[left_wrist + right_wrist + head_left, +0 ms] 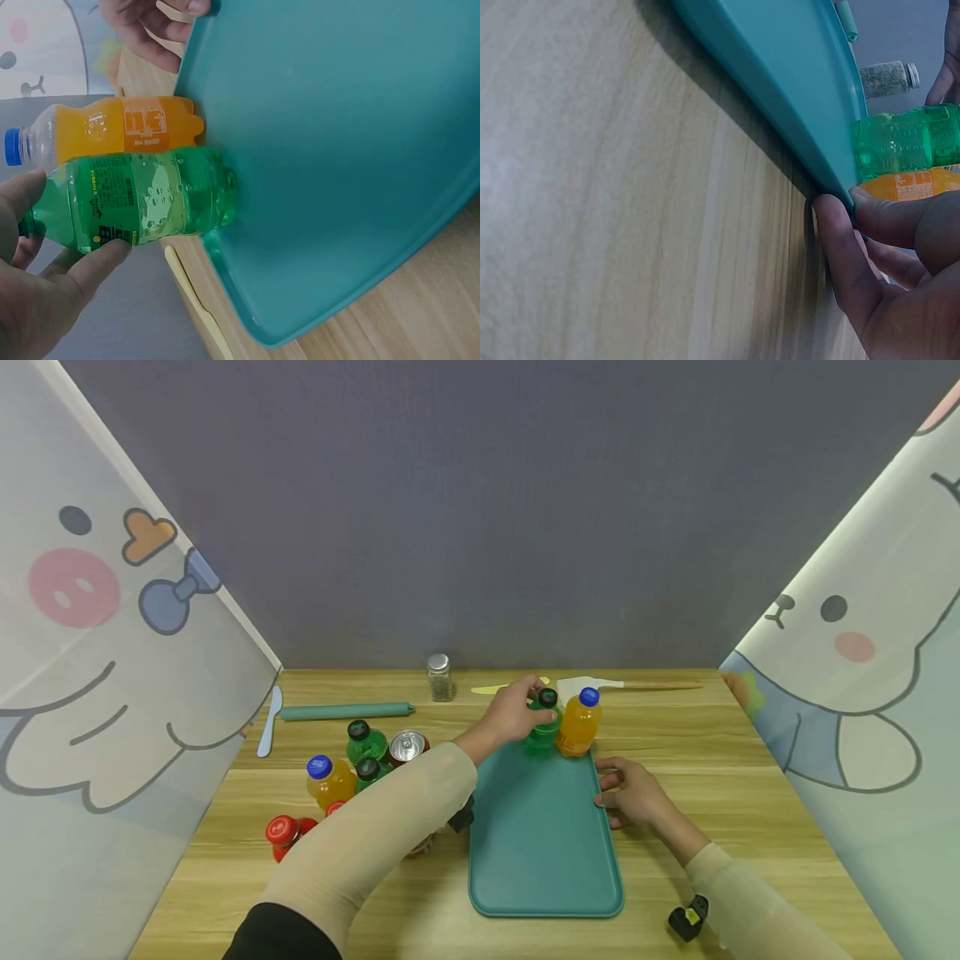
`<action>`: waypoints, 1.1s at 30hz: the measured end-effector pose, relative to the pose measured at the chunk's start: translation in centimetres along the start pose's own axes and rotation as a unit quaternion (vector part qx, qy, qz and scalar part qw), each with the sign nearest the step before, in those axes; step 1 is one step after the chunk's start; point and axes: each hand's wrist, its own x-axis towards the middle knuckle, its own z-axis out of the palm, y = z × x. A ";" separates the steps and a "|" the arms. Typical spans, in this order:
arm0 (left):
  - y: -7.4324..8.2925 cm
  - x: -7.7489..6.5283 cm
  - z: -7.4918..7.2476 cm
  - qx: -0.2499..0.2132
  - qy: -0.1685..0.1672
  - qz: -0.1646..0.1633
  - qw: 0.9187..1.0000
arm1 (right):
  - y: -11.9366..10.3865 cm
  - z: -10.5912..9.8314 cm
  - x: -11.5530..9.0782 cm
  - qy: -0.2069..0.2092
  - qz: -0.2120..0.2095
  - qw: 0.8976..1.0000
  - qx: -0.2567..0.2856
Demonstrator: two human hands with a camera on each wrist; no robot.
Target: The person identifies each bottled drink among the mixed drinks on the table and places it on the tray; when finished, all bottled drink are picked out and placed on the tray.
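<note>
My left hand (517, 710) holds a green soda bottle (142, 195) with a black cap near its top, fingers and thumb on either side. The bottle stands upright at the far end of a teal tray (546, 843). Right beside it on the tray stands an orange soda bottle (580, 725) with a blue cap. At the tray's right edge, my right hand (633, 793) pinches the rim, the thumb above and a finger (840, 240) against the outer side.
Left of the tray are green bottles (366, 743), an orange bottle (332, 785), a red-capped bottle (283, 833) and a can (407, 747), partly behind my left sleeve. Farther back lie a teal stick (345, 712), a light-blue knife (270, 722), a spice jar (439, 678), a yellow knife and a spatula (581, 685).
</note>
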 end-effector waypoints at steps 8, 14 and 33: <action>0.0 -0.5 -0.5 0.005 -0.036 -0.015 0.999 | 0.0 0.1 0.1 -0.002 -0.007 1.000 -0.010; 0.3 -1.2 -1.4 0.010 -0.082 -0.008 0.997 | 0.2 0.1 0.0 0.002 -0.004 1.000 -0.013; 1.0 -6.6 -7.1 -0.021 -0.088 0.057 0.994 | 0.3 0.0 0.1 0.003 -0.007 1.000 -0.017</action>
